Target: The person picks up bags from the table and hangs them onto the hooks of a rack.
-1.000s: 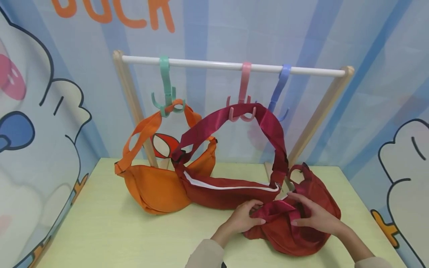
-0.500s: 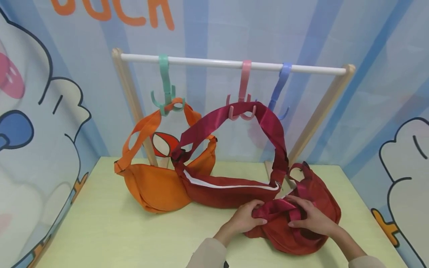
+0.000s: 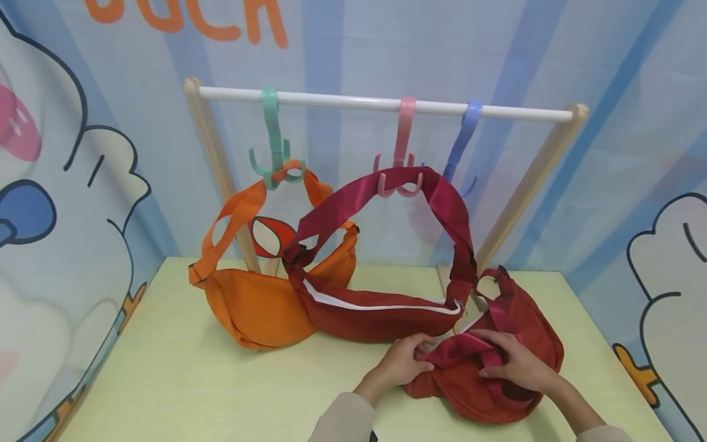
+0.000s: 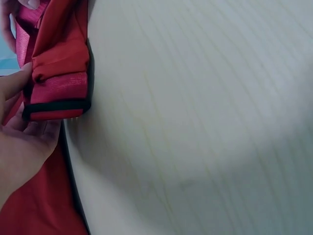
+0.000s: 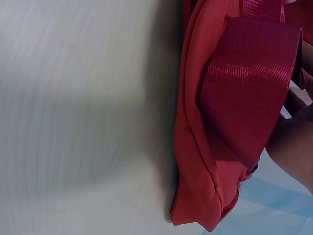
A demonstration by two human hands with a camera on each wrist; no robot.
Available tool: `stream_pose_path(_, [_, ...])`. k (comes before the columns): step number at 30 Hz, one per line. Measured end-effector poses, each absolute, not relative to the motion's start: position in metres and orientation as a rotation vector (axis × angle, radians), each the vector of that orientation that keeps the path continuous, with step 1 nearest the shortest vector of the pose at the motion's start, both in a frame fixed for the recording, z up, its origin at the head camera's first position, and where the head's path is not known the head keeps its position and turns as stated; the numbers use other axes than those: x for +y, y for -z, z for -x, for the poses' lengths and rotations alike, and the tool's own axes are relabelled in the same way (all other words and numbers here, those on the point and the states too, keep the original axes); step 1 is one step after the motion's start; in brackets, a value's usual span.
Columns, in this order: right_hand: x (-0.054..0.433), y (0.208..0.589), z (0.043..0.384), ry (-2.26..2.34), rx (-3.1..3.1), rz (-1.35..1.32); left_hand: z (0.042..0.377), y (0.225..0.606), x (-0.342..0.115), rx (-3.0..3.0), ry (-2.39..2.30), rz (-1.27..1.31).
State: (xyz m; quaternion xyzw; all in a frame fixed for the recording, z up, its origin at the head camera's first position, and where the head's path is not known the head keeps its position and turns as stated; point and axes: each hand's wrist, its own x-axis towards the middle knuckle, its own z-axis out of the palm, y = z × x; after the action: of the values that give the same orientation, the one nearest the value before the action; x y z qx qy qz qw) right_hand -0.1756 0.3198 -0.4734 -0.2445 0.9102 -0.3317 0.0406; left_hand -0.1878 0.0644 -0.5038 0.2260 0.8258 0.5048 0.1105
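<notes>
Bag [image 3: 469,402] lies on the table [image 3: 221,399], in front of the rack's right side, its long axis seeming to run across you. Your left hand [image 3: 403,362] pinches its left, buckled end; your right hand [image 3: 521,362], nearer the bag's middle, holds the strap [image 5: 249,78], thumb apart from fingers.
</notes>
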Motion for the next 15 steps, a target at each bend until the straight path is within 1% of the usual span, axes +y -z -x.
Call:
stream_pose_path(8, [0.3211,0.4731,0.1737,1.044,2.774,0.783,0.1872,0.5092,0.0651,2.382,-1.59,-0.725])
stream_pose_path(15, [0.3241,0.4747,0.1722,1.013,2.786,0.743,0.1858,0.5111,0.0639,2.386,-1.626,-0.717])
